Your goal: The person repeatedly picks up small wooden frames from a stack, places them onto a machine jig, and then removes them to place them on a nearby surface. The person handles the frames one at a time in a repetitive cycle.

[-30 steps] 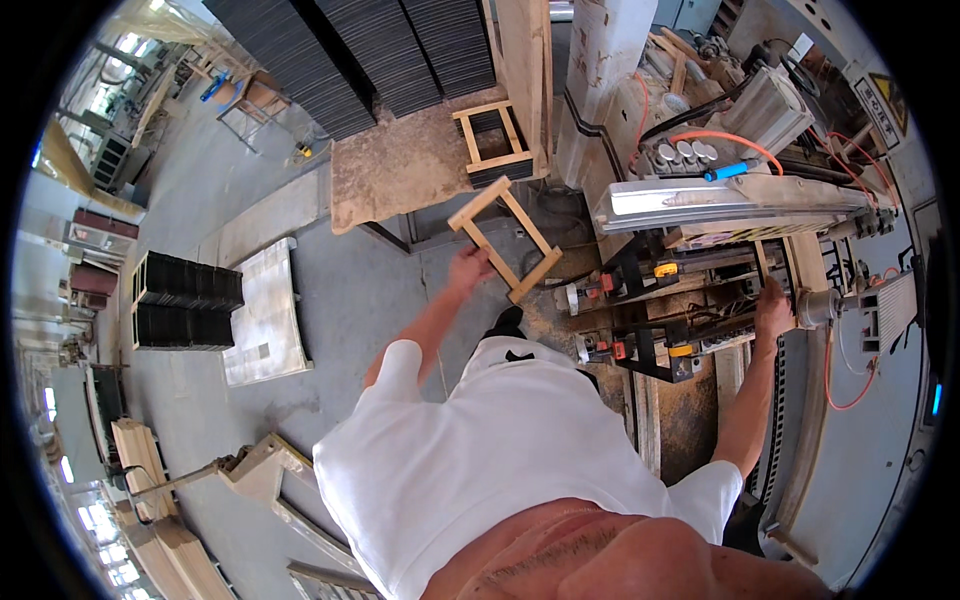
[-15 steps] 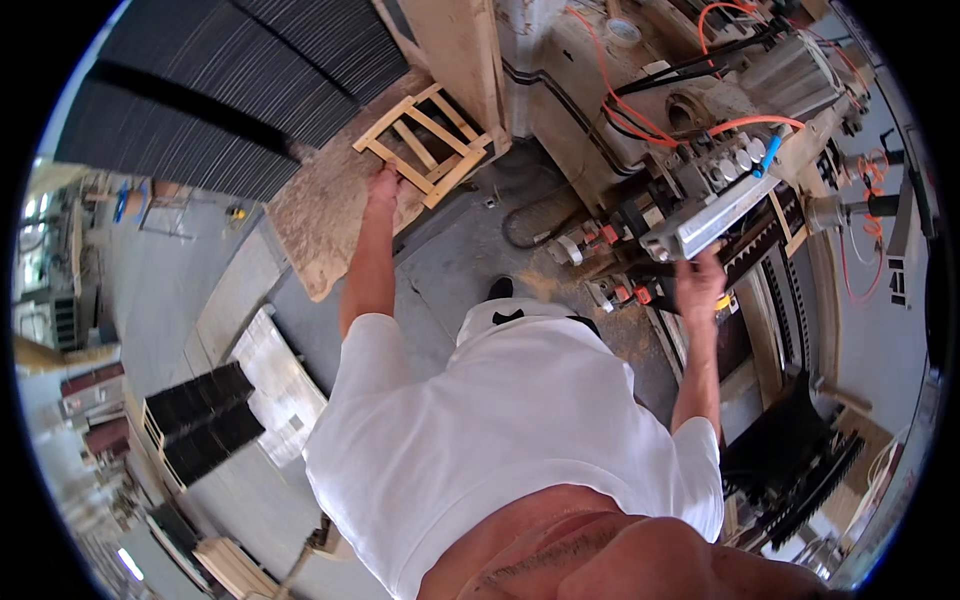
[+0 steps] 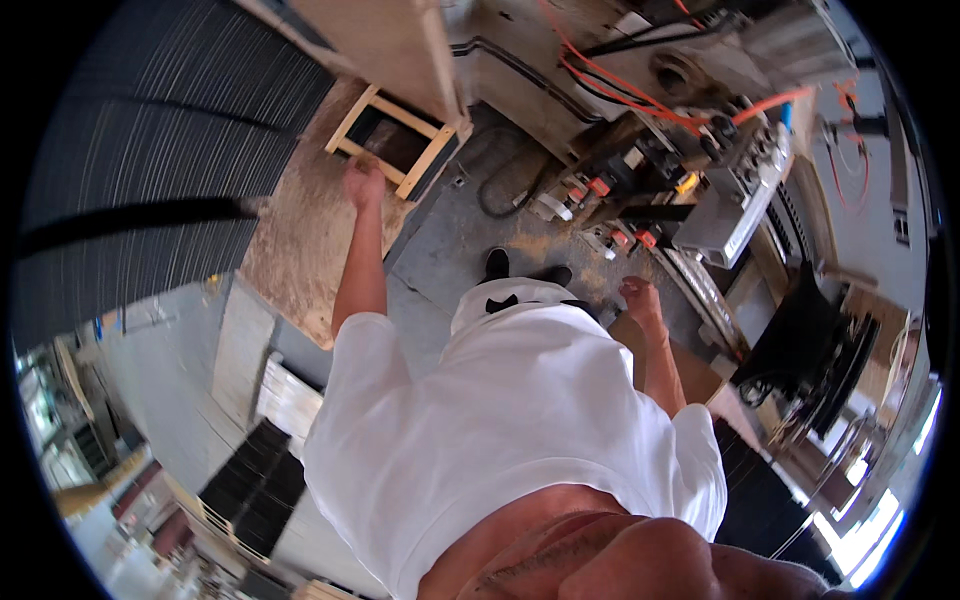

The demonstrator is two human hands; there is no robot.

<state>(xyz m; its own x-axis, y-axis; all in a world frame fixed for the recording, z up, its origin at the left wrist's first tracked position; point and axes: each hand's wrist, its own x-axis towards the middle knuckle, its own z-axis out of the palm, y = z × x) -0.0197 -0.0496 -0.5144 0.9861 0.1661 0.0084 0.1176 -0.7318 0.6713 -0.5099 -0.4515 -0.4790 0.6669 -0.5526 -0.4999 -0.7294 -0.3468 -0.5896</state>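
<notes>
My left hand (image 3: 363,186) is at the near rail of a pale rectangular wooden frame (image 3: 428,166), its fingers closed over the wood. The frame lies at the far edge of a brown board (image 3: 290,262), beside an upright wooden panel. A dark space shows through its middle. My right hand (image 3: 641,298) hangs in the air to the right of my body, fingers loosely bent and apart, with nothing seen in them. Nearest to it are the machine's red-and-black clamps (image 3: 632,238) and a grey metal block (image 3: 735,215).
Tall stacks of thin dark slats (image 3: 170,130) rise at the left. Orange hoses (image 3: 640,100) cross the machine at the far right. A black cloth-like cover (image 3: 795,330) hangs on the right. Sawdust lies on the grey floor (image 3: 430,300) near my shoes.
My right hand has left the machine's metal block and come back toward my body. The wooden pieces by my left hand, crossed at angles before, now show as one squared frame. The view has turned.
</notes>
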